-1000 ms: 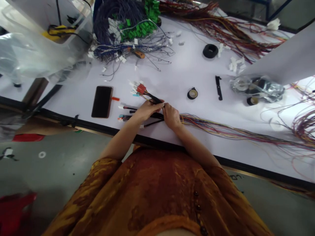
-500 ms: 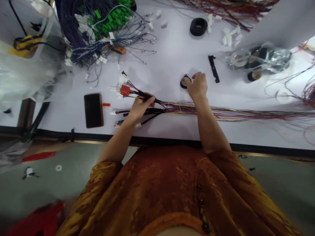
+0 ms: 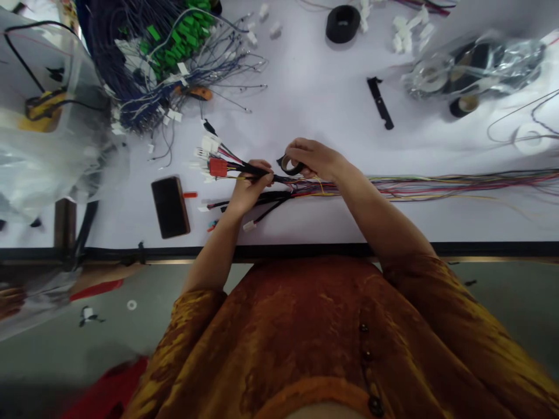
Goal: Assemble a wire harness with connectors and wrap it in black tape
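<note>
Head view: left hand point(image 3: 253, 189) closed round the black-sleeved section of a wire harness point(image 3: 257, 171), just behind the red connector point(image 3: 218, 167). Right hand point(image 3: 313, 162) curled round a roll of black electrical tape point(image 3: 290, 165), the roll right beside the harness, possibly touching; hard to tell from this angle. Harness lies across the white table point(image 3: 305, 224), connectors to the left, coloured leads point(image 3: 437, 187) running right. Phone point(image 3: 170, 207) sits left of it. Tip: keep the left grip close to the working spot and the bundle straight, so the wires stay even.
</note>
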Motion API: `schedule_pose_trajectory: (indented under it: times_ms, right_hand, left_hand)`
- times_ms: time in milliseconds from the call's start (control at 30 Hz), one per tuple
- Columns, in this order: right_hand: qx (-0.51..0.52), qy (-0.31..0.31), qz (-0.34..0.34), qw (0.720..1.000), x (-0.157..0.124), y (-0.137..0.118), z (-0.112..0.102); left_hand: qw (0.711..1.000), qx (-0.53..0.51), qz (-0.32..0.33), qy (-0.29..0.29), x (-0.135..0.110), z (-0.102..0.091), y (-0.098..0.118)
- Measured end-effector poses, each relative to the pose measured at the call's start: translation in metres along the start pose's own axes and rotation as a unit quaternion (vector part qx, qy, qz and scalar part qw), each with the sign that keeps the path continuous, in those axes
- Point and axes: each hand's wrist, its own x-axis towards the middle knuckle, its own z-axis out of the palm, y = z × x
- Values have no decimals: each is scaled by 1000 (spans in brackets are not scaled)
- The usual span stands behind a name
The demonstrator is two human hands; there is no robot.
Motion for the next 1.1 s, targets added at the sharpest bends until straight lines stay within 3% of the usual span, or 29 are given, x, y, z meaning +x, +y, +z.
schedule_pose_trajectory:
  times_ms: [133, 267, 400, 467, 533, 600, 700, 800, 900, 1100]
  right_hand:
    - [47, -44, 37, 997, 13, -2, 5]
    - [28, -77, 69, 994, 27, -3, 6]
    - [14, -97, 54, 994, 15, -11, 10]
    - [0, -55, 50, 997, -4, -13, 21]
    - [-23, 28, 25, 999, -26, -8, 38]
    - [-48, 96, -37, 994, -45, 5, 57]
    - [-107, 124, -143, 976, -59, 28, 75]
    - [-205, 134, -192, 950, -62, 40, 75]
    - [-269, 153, -196, 930, -63, 41, 68]
    - [-267, 138, -218, 929, -60, 30, 52]
  left_hand:
    - [1000, -6, 21, -14, -1, -1, -4]
    - [1000, -6, 9, -22, -3, -1, -2]
    - [1000, 1, -23, 0, -5, 5, 1]
    - [999, 4, -38, 23, -4, 7, 2]
    - [999, 4, -39, 34, -2, 9, 3]
    - [999, 18, -34, 37, 0, 8, 2]
    - [997, 47, -43, 35, 2, 5, 4]
    - [996, 71, -36, 27, 4, 4, 9]
    - [995, 101, -13, 23, 5, 4, 18]
    - [996, 62, -60, -15, 2, 4, 26]
